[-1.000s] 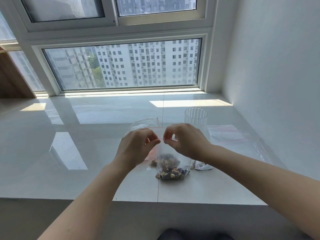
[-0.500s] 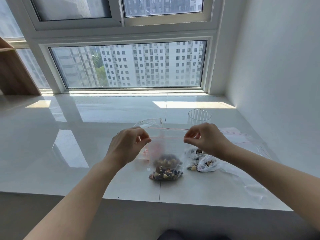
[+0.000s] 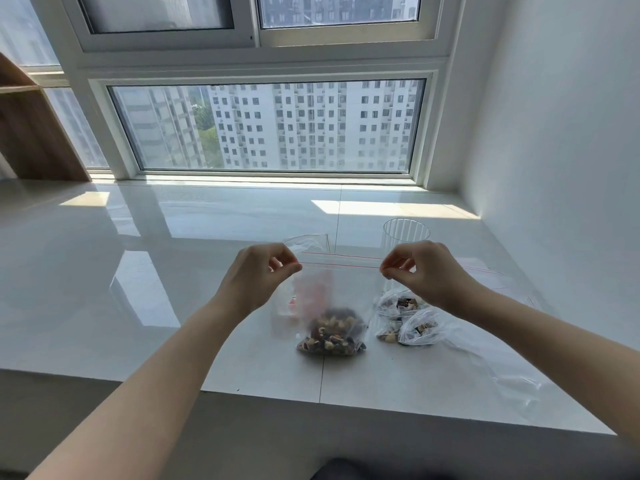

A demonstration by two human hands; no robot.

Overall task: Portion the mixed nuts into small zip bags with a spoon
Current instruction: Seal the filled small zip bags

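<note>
Forearms reach in from the bottom edge over a pale glossy desk (image 3: 104,306). Left hand (image 3: 256,282) and right hand (image 3: 426,275) are raised level, well apart, each grip pinching one end of the red seal strip along the top of a clear zip bag (image 3: 341,292). That bag hangs between them, its bottom resting on the desk near the front edge and holding a dark heap of mixed nuts (image 3: 330,336).

Just to its right lie two filled bags (image 3: 410,320), slumped together, with crumpled loose plastic (image 3: 498,368) trailing toward the desk's right corner. Farther back sit an empty bag (image 3: 308,241), flat spare bags (image 3: 485,271) by the wall, and a ribbed clear cup (image 3: 406,233). Beyond is a window (image 3: 266,126) facing apartment towers. No spoon can be made out.

Film this thin looks limp and slippery, light except for the nuts sagging low; the stiffer seal strip seems the safest place to hold, pinched at both ends.
</note>
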